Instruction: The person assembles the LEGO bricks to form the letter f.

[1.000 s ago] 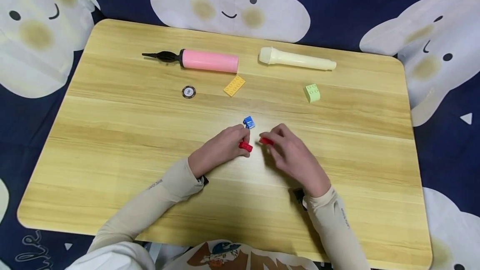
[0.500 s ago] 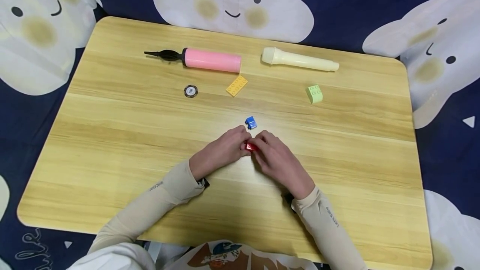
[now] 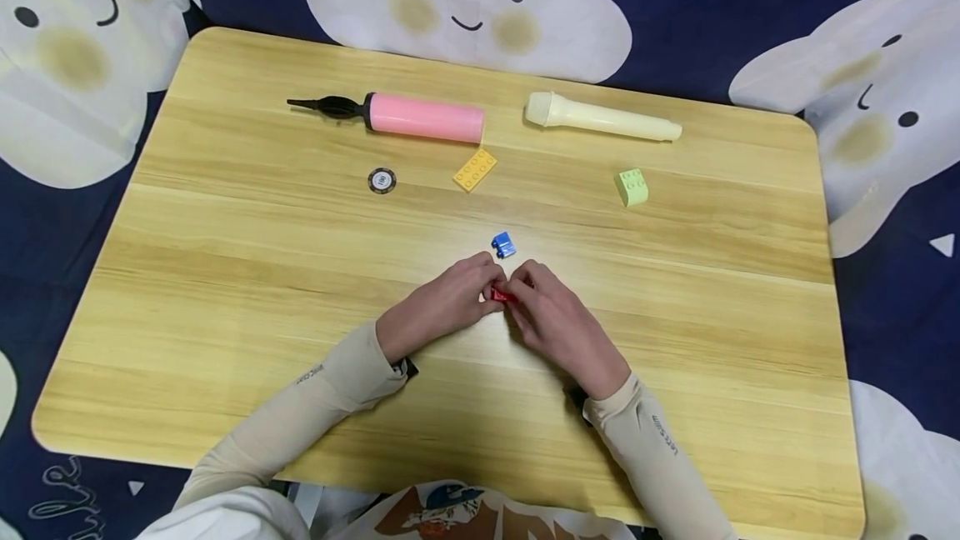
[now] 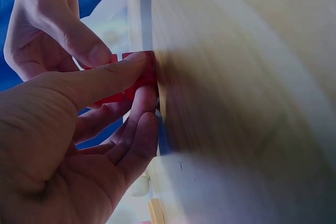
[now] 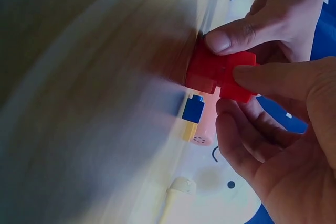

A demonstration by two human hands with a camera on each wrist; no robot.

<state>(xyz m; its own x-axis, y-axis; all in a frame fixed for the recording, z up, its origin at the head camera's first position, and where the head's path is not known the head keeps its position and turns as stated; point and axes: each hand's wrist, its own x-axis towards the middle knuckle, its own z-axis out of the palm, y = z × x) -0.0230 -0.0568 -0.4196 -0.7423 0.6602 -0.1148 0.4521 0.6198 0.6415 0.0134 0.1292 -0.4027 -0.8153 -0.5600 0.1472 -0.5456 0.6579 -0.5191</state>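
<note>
My left hand (image 3: 442, 300) pinches a red building brick (image 5: 203, 70) low over the table, at the front middle. With thumb and fingers, my right hand (image 3: 564, 325) grips a second red brick (image 5: 242, 81). The two bricks meet face to face in the right wrist view; whether their studs are fully seated I cannot tell. Fingers cover most of both in the head view. Just beyond the fingertips lies a small blue brick (image 3: 504, 245) on the wooden table (image 3: 262, 290).
Farther back lie a yellow brick (image 3: 475, 170), a light green brick (image 3: 633, 187) and a round chip (image 3: 382, 181). A pink hand pump (image 3: 426, 117) with a black nozzle and a cream toy microphone (image 3: 600, 117) lie along the far side.
My right hand has come left, bringing its red brick from apart to against the one in my left hand. Over the last half second the hands stay almost still, pressed close together.
</note>
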